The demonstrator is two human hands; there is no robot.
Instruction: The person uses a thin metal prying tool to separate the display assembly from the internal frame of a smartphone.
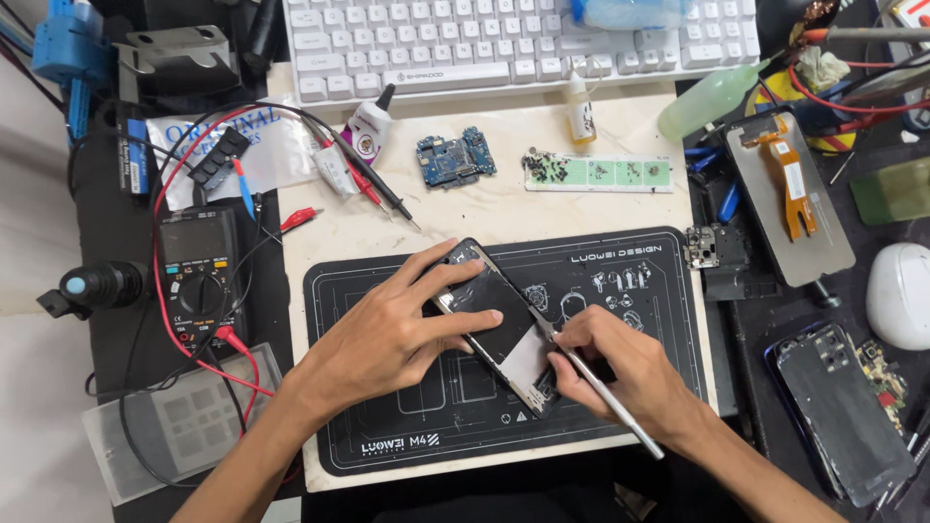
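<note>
Black rubber work mat [668, 291] with white line markings covers the middle of the pale bench top, and the opened dark smartphone [494, 324] lies on it at a slant, its top end pointing up and to the left. White computer keyboard [504, 44] runs along the far edge of the bench. To the right of the mat a grey phone screen panel with an orange flex ribbon [790, 199] rests face down, and nearer the lower right corner sits another opened phone with a blue rim [838, 412]. On the left, a black digital multimeter [201, 276] lies among red and black leads.

The left hand [387, 334] presses down on the smartphone, its thumb and fingers spread across the phone's upper half, holding it flat against the mat rather than lifting it. The right hand [625, 368] is closed in a pen-like grip on a slim silver metal tool [605, 397], whose tip meets the phone's right edge near the middle.

Beyond the mat lie a pale green strip tray with tiny screws [601, 172], a small blue circuit board [455, 158] and a small white glue bottle [580, 111].
</note>
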